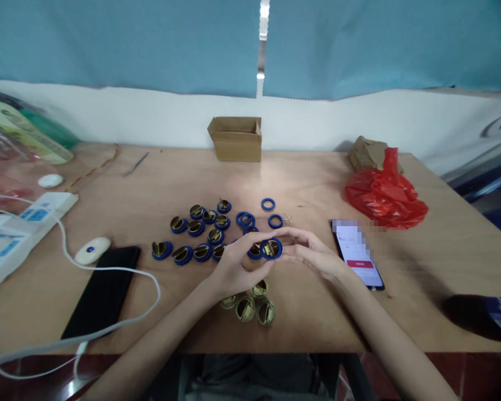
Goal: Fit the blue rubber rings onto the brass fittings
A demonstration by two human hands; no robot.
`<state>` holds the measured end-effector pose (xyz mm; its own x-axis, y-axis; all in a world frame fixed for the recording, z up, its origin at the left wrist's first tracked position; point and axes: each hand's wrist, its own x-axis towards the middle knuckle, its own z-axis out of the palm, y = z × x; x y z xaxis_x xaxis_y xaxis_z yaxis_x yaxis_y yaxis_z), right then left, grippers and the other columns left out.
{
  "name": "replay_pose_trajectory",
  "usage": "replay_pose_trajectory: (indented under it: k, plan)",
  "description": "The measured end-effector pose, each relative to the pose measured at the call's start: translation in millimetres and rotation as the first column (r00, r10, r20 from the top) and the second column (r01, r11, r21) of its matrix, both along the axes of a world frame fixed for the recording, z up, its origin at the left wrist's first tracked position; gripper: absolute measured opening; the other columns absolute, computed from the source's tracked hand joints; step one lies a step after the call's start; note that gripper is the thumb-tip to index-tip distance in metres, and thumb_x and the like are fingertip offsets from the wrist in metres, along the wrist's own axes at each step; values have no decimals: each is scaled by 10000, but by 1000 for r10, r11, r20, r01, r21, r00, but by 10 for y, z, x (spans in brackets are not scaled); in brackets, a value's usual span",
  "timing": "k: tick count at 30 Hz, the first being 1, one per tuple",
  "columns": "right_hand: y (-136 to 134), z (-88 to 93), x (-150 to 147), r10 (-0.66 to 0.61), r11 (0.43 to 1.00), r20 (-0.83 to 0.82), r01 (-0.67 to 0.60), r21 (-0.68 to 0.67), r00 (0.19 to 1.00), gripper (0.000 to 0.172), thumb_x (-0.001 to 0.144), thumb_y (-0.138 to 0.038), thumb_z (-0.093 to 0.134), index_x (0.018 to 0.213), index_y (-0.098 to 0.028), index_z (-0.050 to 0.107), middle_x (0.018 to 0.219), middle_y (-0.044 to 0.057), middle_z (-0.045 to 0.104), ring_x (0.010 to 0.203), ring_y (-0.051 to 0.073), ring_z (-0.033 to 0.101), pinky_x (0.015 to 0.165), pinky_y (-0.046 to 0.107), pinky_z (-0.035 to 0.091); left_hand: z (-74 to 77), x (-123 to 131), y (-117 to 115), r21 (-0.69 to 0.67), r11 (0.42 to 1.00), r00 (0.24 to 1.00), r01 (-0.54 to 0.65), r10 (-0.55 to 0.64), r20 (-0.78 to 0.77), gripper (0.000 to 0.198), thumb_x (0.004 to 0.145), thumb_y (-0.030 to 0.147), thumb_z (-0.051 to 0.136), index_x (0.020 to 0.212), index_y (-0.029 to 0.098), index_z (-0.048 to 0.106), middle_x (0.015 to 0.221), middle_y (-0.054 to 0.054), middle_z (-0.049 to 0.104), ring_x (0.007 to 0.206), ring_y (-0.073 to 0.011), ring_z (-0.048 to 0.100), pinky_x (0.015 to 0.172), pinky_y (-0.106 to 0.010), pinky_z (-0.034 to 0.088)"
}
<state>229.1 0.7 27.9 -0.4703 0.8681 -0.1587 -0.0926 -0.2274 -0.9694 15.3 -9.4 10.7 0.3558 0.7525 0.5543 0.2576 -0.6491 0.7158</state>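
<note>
Between my left hand (240, 262) and my right hand (313, 253) is a round brass-coloured fitting with a blue ring (271, 248) around it. The fingers of both hands are closed on its rim, above the table. To the left lie several similar brass fittings with blue rings (202, 252). Below my left hand sit several brass fittings without rings (245, 308), one partly covered by the hand. Loose blue rings (268, 204) lie just beyond my hands, a few overlapping. Some pieces behind my fingers are partly hidden.
A black phone (104, 289) and white cable (150, 317) lie left, near a power strip (29, 231). On the right are a lit phone (358, 253), a red plastic bag (386, 192) and a dark bottle (484, 314). An open cardboard box (237, 146) stands at the back.
</note>
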Motion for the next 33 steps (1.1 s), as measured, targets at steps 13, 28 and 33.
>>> replay_pose_trajectory:
  k: [13, 28, 33]
  plan:
    - [32, -8, -5, -83, 996, -8, 83, 23, 996, 329, 846, -281, 757, 1168, -240, 708, 1207, 80, 733, 1050, 206, 722, 870, 349, 637, -54, 26, -2, -336, 933, 964, 128, -38, 264, 527, 864, 161, 691, 1382, 162, 594, 1384, -160, 661, 1190, -262, 705, 1031, -375, 586]
    - [14, -23, -70, -92, 994, -46, 95, 62, 995, 251, 878, -271, 727, 1126, -248, 697, 1159, 57, 761, 1025, 193, 742, 918, 368, 628, -60, -16, 76, -687, 675, 887, 269, 104, 449, 405, 839, 319, 776, 1195, 135, 715, 1058, -106, 809, 951, -241, 784, 838, -348, 660]
    - [12, -17, -82, -105, 978, 37, 97, 187, 994, 266, 908, -266, 683, 1172, -268, 717, 1161, 55, 765, 1085, 212, 725, 944, 385, 606, -82, -18, 79, -687, 693, 891, 219, 145, 430, 399, 809, 288, 801, 1172, 140, 729, 1008, -90, 817, 907, -218, 787, 812, -315, 657]
